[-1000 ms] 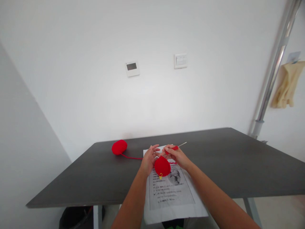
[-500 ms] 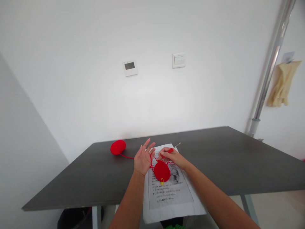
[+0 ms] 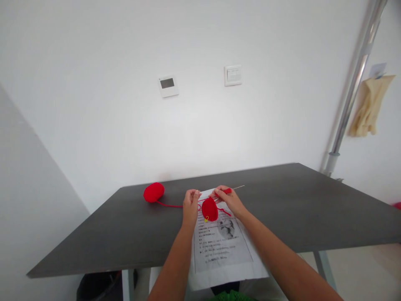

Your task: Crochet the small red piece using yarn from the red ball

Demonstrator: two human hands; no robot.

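Note:
My right hand (image 3: 230, 201) is closed round a crochet hook (image 3: 227, 191) with a red handle, its thin metal shaft pointing away to the right. From those fingers hangs a round red crochet piece (image 3: 209, 210), tilted, with a yellow stitch marker (image 3: 206, 219) on its lower edge and a short yarn tail at its right. My left hand (image 3: 190, 205) is closed, its fingertips pinching the red yarn (image 3: 169, 205). That strand runs left to a red yarn ball (image 3: 153, 192) on the table. Beneath the hands lies a printed sheet (image 3: 222, 259).
The dark grey table (image 3: 313, 209) stands against a white wall. A black bin (image 3: 98, 286) is below its left side. A metal pipe (image 3: 349, 100) and a hanging pale glove (image 3: 369, 106) are at the right. The sheet overhangs the front edge.
My left hand has gone from spread fingers to a pinch on the yarn. The crochet piece has risen and tilted, and the hook has swung flatter towards the right.

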